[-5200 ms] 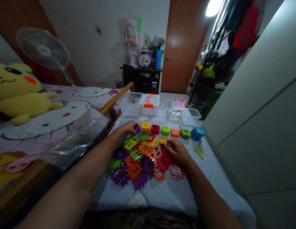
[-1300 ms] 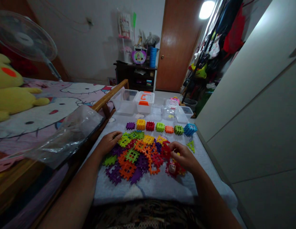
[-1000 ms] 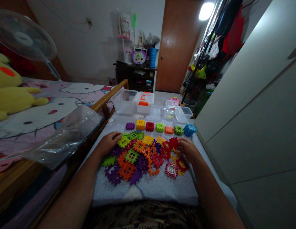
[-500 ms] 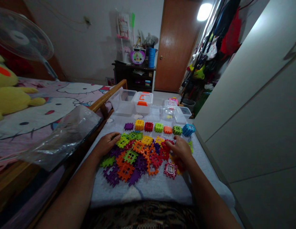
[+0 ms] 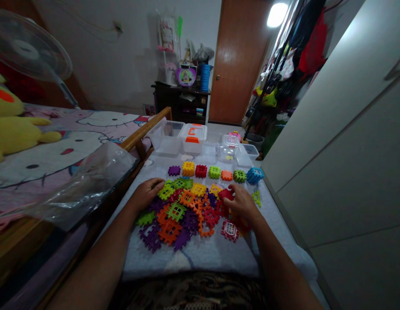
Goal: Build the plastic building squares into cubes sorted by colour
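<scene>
A heap of flat, toothed plastic tiles [image 5: 187,213] in purple, orange, green, yellow and red lies on a pale grey mattress [image 5: 216,254] before me. My right hand [image 5: 240,202] is closed on a red tile [image 5: 226,193] at the heap's right edge. My left hand [image 5: 146,193] rests with curled fingers on the heap's left edge, touching green tiles. Beyond the heap stands a row of stacked tiles sorted by colour: purple [image 5: 174,170], yellow [image 5: 188,168], red [image 5: 201,171], green [image 5: 214,172], orange [image 5: 226,175], dark green [image 5: 239,175] and blue [image 5: 254,175].
Clear plastic boxes [image 5: 167,137], one with an orange-latched lid [image 5: 193,137], stand behind the row. A crumpled clear bag [image 5: 90,185] lies on the wooden bed rail at left. A white wardrobe [image 5: 342,142] walls the right side. A yellow plush toy [image 5: 13,125] sits on the bed.
My right hand lifted a red tile from the heap's right side and shifted slightly forward with it. My left hand has stayed on the heap's left edge.
</scene>
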### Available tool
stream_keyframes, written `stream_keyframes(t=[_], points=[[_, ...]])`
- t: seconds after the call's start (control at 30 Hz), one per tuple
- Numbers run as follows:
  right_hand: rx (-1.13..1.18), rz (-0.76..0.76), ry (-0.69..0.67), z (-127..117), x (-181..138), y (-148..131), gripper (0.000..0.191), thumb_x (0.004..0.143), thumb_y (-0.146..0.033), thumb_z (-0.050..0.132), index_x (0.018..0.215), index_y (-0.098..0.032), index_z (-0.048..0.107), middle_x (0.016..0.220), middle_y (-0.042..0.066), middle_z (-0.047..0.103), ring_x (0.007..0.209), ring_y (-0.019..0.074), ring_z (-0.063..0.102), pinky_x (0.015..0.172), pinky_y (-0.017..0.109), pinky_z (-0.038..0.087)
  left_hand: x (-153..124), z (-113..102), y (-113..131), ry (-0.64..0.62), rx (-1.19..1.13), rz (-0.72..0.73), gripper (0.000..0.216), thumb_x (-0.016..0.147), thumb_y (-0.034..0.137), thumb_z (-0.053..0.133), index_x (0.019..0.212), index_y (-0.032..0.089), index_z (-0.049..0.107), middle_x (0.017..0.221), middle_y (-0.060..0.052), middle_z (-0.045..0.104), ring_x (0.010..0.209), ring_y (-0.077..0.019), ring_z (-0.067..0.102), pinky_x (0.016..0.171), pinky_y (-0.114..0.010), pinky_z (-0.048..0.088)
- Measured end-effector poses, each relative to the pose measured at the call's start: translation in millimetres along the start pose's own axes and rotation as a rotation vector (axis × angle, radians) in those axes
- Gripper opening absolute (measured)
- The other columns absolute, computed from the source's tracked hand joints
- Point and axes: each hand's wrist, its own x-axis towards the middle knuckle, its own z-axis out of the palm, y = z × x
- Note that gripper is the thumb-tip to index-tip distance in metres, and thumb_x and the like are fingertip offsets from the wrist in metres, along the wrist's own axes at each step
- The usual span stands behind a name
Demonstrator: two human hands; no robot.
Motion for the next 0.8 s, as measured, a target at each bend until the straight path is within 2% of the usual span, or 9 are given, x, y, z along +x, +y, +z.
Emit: stream_keyframes(t=[0.27,0.53,0.8], points=[[-0.057,0.016,-0.017,6,2,-3,0.046,0.081,-0.043,0.06,0.117,-0.015,0.059,0.111,0.014,0.066,0.099,0.0257,0.061,0.083,0.032,0.044,2,4,-1,0.046,0.011,0.022,0.056,0.086,0.062,0.042,0.108,0.018,0.068,0.114,-0.009,0.07,0.107,-0.0262,0.062,0.1,-0.035,0.044],[-0.043,0.022,-0.028,10,5,-6,0.045,0.08,-0.04,0.06,0.118,-0.015,0.055,0.113,0.016,0.065,0.102,0.0273,0.06,0.084,0.034,0.044,3,4,1,0.077,0.054,0.049,0.053,0.086,0.06,0.041,0.104,0.018,0.068,0.112,-0.009,0.069,0.106,-0.0257,0.062,0.1,-0.034,0.044],[0.047,0.003,0.021,18,8,-4,0.054,0.072,-0.029,0.062,0.122,-0.013,0.052,0.122,0.016,0.059,0.111,0.0272,0.056,0.095,0.036,0.042,1,4,1,0.071,0.073,0.045,0.05,0.088,0.058,0.041,0.103,0.019,0.069,0.11,-0.008,0.071,0.104,-0.0249,0.063,0.097,-0.033,0.045]])
